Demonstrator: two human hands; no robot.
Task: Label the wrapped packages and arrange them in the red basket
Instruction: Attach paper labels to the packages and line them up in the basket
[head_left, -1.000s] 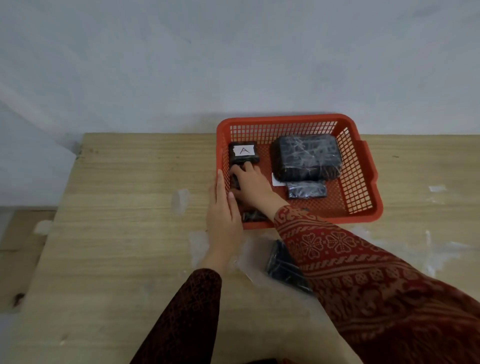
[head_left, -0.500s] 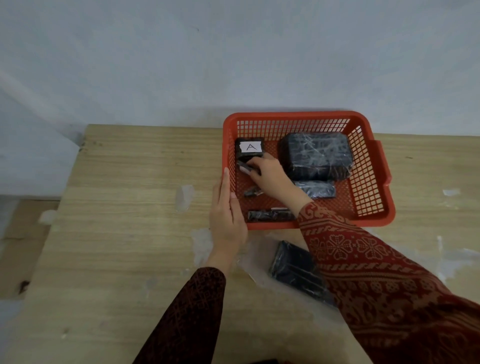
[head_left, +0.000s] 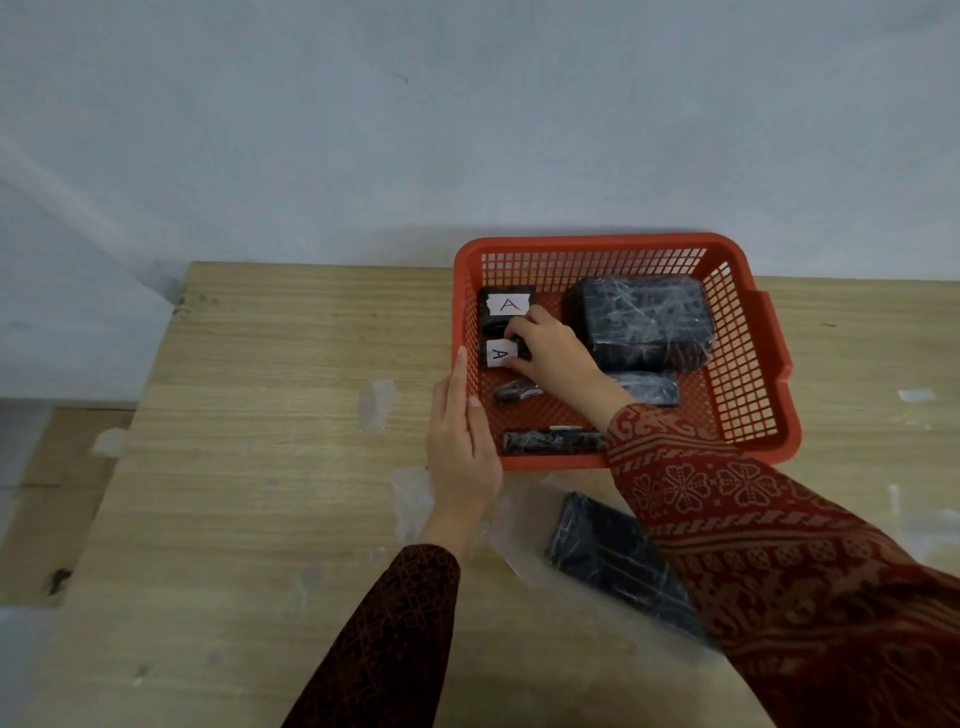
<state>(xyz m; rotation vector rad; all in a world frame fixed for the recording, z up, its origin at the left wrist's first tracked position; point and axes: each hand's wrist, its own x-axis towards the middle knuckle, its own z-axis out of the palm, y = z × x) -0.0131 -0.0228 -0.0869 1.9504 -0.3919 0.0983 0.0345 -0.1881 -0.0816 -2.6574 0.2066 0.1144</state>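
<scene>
A red basket (head_left: 748, 332) sits at the table's far side. Inside, a small black package with an "A" label (head_left: 506, 305) lies at the back left. Just in front of it, my right hand (head_left: 553, 353) grips a second small package labelled "A" (head_left: 497, 354). A large wrapped package (head_left: 644, 319) fills the back right, with a smaller one (head_left: 649, 387) in front of it. A tiny package (head_left: 514, 389) and a long thin one (head_left: 550, 441) lie near the front wall. My left hand (head_left: 462, 447) rests flat against the basket's left front corner.
A flat black wrapped package (head_left: 613, 561) lies on clear plastic film on the wooden table (head_left: 270, 467) in front of the basket, partly under my right sleeve. Scraps of film and tape dot the tabletop. A pale wall rises behind the table.
My right hand moved from the basket's front left toward the back and now holds a second "A"-labelled package in front of the first. The left hand stayed at the basket's corner.
</scene>
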